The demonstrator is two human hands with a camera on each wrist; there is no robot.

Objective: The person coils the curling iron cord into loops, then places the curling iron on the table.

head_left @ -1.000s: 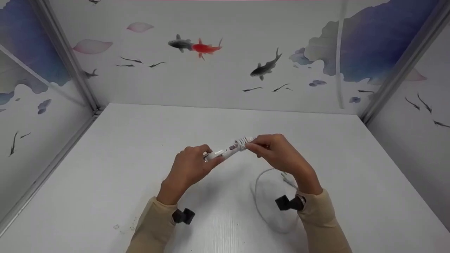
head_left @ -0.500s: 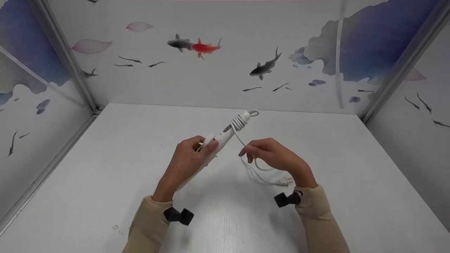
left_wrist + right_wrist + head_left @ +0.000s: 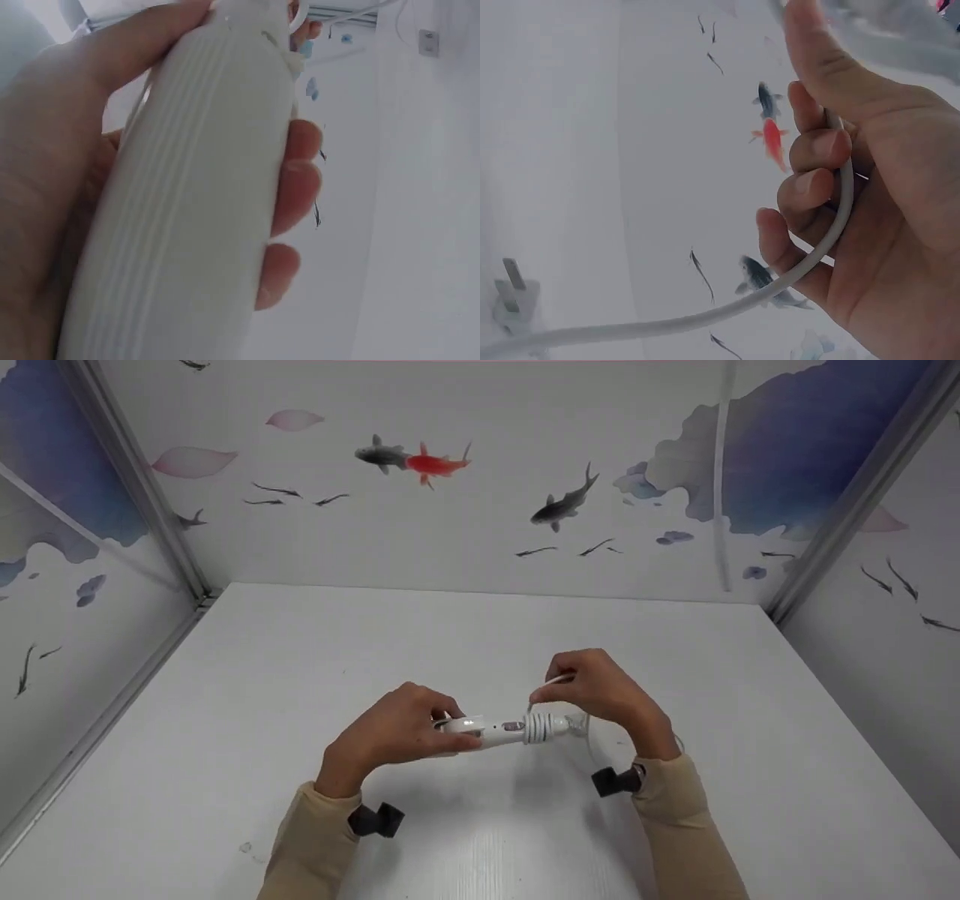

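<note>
A left hand (image 3: 397, 727) wraps firmly round a smooth, white plastic appliance (image 3: 495, 734) with fine ribs, seemingly to steady it and leave its narrow right end free. The appliance appears lifted above the middle of a white table (image 3: 315, 637). To its right, the right hand (image 3: 604, 686) pinches the round, flexible cord (image 3: 705, 321), likely keeping the neat coils (image 3: 538, 727) snug. The plug (image 3: 516, 300) has two flat pins.
</note>
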